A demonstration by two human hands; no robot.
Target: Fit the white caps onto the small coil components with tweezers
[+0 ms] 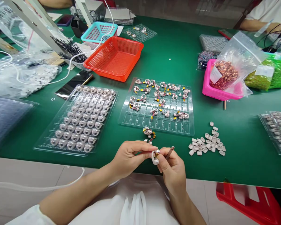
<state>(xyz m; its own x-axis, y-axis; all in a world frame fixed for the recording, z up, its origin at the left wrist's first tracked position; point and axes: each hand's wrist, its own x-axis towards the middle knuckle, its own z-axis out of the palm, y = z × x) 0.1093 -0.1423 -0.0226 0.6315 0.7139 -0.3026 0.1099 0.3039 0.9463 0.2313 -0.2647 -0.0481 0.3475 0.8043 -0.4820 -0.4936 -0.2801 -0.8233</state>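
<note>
Near the table's front edge, my left hand point(130, 155) and my right hand point(174, 167) pinch a small white curved piece point(155, 158) between them. A thin brown stick-like tool point(170, 152) also sits in my right hand's fingers. Just beyond my left fingertips lies a small assembly point(149, 132) with yellow tabs. A clear tray point(134, 120) behind it holds several similar white pieces with wires and yellow tabs. To the right is a loose pile of small white caps point(208, 143). At the left, another clear tray point(41, 144) carries rows of shiny rounded parts.
A red basket point(117, 62) and a blue basket point(99, 29) stand at the back left, by a phone point(73, 83) and white cable. On the right are a pink basket point(221, 93) with a bag, and green bags point(269, 72). A person's arm point(255, 25) shows at the back right.
</note>
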